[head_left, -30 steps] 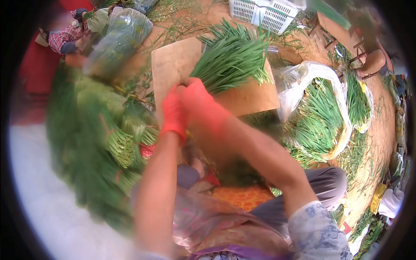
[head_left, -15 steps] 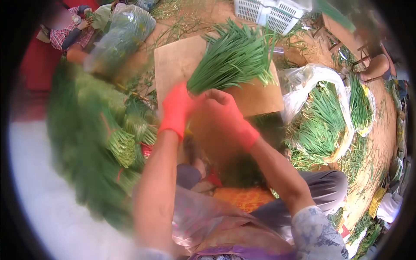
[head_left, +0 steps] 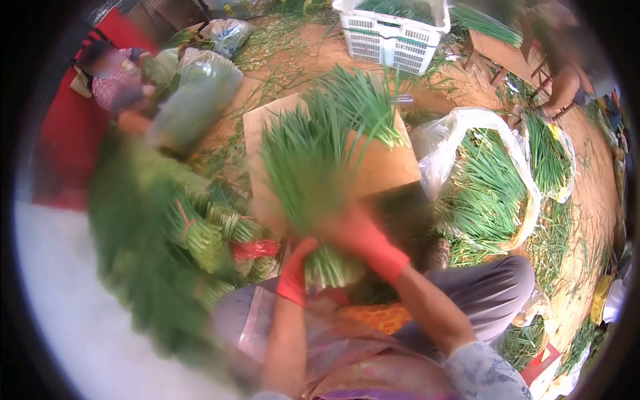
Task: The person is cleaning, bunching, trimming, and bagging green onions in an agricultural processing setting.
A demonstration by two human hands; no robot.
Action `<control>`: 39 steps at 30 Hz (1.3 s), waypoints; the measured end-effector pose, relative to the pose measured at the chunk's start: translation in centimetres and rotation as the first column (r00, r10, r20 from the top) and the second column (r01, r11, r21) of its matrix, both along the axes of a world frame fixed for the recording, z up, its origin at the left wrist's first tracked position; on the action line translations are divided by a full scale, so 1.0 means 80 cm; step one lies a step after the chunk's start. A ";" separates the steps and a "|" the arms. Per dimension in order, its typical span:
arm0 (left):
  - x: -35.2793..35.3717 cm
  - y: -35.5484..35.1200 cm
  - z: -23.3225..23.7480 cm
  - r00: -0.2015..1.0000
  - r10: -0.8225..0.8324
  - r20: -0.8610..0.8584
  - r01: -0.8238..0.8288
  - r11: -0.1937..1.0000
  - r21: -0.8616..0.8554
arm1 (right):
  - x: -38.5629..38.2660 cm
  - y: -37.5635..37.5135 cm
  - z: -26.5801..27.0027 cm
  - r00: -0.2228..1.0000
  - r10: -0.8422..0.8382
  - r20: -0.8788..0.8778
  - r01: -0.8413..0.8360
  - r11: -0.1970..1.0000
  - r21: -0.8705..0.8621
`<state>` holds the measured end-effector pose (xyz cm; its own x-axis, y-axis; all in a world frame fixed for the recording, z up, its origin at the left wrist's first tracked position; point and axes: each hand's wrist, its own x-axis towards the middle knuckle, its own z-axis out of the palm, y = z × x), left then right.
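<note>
A bunch of long, flat green leaves like garlic chives [head_left: 300, 153] is upright before me, its pale cut ends [head_left: 325, 268] toward my lap. My left hand [head_left: 295, 270], in a red glove, is closed around its lower stems from the left, with the fingers partly hidden. Higher up, my right hand [head_left: 363, 239], also red-gloved, grips the same bunch from the right; it is slightly blurred. Behind the bunch, more loose chives [head_left: 365, 107] lie on a tan board [head_left: 393, 170]. Red tying material [head_left: 257, 250] sits left of my left hand.
Tied bundles [head_left: 200, 233] are heaped on my left. An open plastic bag of chives [head_left: 487, 190] stands at right. Beyond the board are a white crate [head_left: 393, 40] and a small wooden bench [head_left: 500, 57]. A person [head_left: 117, 80] sits at far left, another at upper right.
Both hands, earlier together at the board's near edge, have come down toward my lap and now hold an upright bunch. The pile on the board looks smaller.
</note>
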<state>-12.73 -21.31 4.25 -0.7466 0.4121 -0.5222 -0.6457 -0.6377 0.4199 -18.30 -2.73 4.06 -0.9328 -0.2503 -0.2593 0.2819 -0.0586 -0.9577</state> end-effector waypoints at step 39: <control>0.097 0.052 0.052 0.887 -0.116 -0.447 -0.130 0.866 -0.483 | 0.023 0.054 0.306 0.741 0.412 -0.530 0.091 0.721 0.687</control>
